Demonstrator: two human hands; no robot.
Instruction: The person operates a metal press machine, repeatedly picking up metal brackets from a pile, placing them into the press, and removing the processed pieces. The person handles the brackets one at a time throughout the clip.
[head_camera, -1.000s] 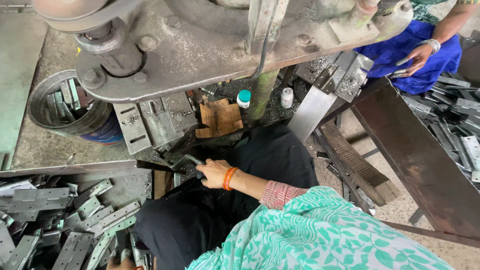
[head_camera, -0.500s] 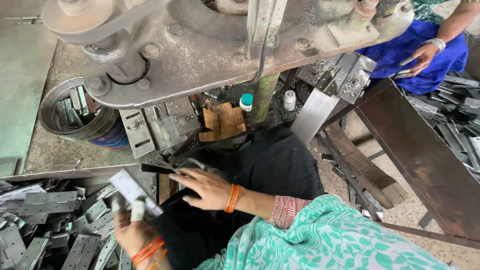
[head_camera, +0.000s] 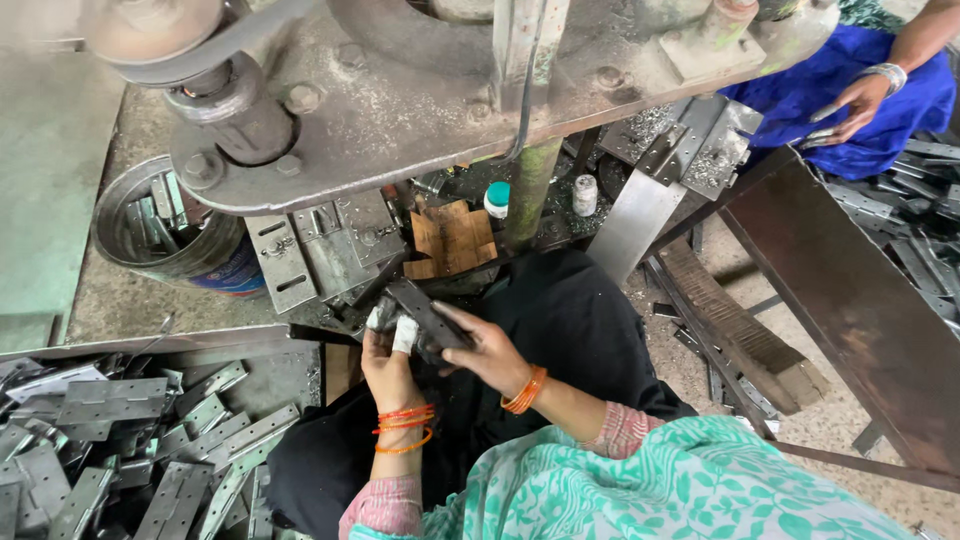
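Two hands meet over one dark metal plate (head_camera: 428, 312), held up above the person's lap just below the press machine (head_camera: 420, 110). At far left, a heap of grey hinge plates (head_camera: 120, 440) fills the tray, too many to count, and one round tin (head_camera: 165, 235) on the surface holds several more. The left hand (head_camera: 388, 368), with taped fingers (head_camera: 404, 334) curled closed, grips the plate's near end from below. The right hand (head_camera: 490, 352) clasps the plate from the other side, fingers bent around its edge. Open room is tight: the machine's underside hangs just above, and the tray edge lies just left. Two small bottles (head_camera: 497, 198) stand beyond. At far right, another person's hand (head_camera: 860, 105) rests on blue cloth (head_camera: 830, 110).
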